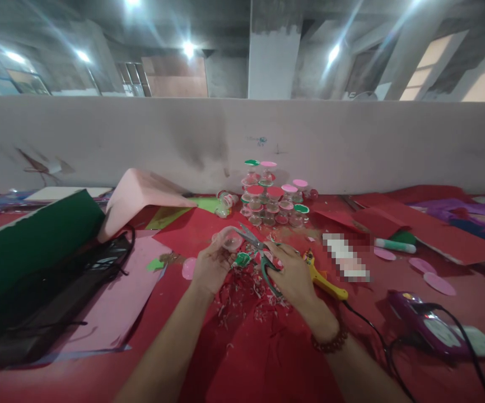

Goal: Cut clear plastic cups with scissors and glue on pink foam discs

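My left hand [213, 266] has its fingers closed round a small clear plastic cup [231, 239] with a pinkish rim. In my right hand [290, 274] is a pair of scissors [259, 244] with dark green handles. The scissor blades are parted and point up and left, close to the cup's rim; I cannot tell whether they touch it. Below and between the hands lie a crumpled green-and-white piece [242, 258] and many thin paper scraps [229, 305]. A pink rounded piece [189, 268] is beside my left wrist.
Stacked clear cups with coloured discs [274, 193] stand against the low white wall [141, 134]. Right of my hand lie a yellow glue gun [329, 284] with a cord, a marker [395, 245], pink discs [439, 284] and a purple device [419, 322]. A black bag [66, 296] and coloured sheets fill the left.
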`<state>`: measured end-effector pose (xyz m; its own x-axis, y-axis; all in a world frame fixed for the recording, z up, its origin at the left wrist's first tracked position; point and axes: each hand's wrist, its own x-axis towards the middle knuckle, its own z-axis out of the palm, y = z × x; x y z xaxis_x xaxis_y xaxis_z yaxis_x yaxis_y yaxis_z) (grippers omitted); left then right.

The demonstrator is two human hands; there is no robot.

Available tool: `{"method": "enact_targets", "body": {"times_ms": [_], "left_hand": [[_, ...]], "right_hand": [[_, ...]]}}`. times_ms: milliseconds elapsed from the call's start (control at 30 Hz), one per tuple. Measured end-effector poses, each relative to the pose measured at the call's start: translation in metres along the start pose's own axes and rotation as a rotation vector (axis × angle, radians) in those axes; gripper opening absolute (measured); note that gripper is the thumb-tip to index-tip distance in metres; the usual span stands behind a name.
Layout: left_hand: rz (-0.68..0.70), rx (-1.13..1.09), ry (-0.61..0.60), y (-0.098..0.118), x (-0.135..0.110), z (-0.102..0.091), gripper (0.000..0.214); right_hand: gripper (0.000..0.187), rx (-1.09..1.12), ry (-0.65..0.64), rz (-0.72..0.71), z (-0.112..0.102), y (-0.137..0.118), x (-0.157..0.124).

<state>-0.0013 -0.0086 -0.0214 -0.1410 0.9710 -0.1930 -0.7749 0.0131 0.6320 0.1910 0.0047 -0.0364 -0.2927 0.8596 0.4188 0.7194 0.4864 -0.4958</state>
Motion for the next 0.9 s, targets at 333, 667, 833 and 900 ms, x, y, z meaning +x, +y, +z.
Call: {"method": "enact_targets", "body": {"times_ms": [333,667,833,900], "left_hand": [[0.065,-0.043,-0.002,0.002,-0.001,0.002,0.022],[0.024,-0.059,0.067,0.007,-0.003,0.011,0.02],[-0.036,-0.059,0.112,0.01,-0.01,0.018,0.025],[-0.031,-0.064,0.115,0.01,-0.01,0.019,0.024]], "right_hand": [[0.048,-0.027,-0.014,-0.012,0.0,0.0,-0.001],[0.05,0.117,-0.062,0.009,0.0,0.001,-0.002],[0.048,0.199,-0.071,0.017,0.001,0.001,-0.003],[0.047,0.211,-0.082,0.019,0.001,0.002,-0.003]]}}
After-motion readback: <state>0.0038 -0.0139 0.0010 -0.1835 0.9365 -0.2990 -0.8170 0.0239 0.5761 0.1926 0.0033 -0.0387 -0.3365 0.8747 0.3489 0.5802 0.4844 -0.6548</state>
